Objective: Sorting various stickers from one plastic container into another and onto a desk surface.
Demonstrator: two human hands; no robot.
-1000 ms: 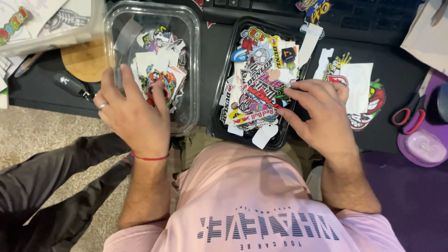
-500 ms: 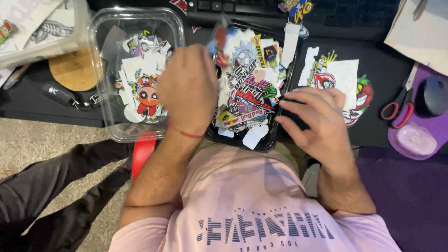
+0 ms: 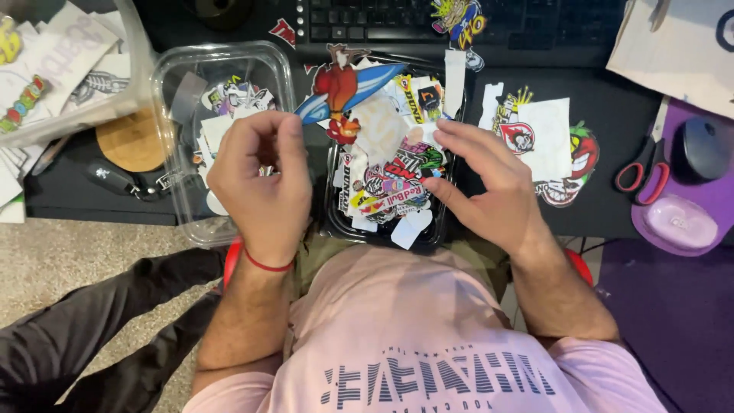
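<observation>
My left hand [image 3: 260,180] is raised over the gap between two containers and pinches a red-and-blue cartoon sticker [image 3: 344,88] by its left tip. The sticker hangs above a black tray [image 3: 440,233] heaped with colourful stickers. My right hand [image 3: 489,187] rests on the tray's right side, fingers spread and touching the sticker pile. To the left stands a clear plastic tub [image 3: 222,61] with more stickers inside, partly hidden behind my left hand.
A black keyboard [image 3: 489,23] lies behind the tray. Loose stickers [image 3: 547,141] sit on the black desk mat to the right, beside red-handled scissors [image 3: 646,168], a pink case [image 3: 677,222] and a mouse [image 3: 703,149]. Sticker sheets [image 3: 57,65] lie at left.
My left hand left the clear tub, reached over the black tray and lifted out the red-and-blue sticker. My right hand shifted from the tray's edge onto the pile.
</observation>
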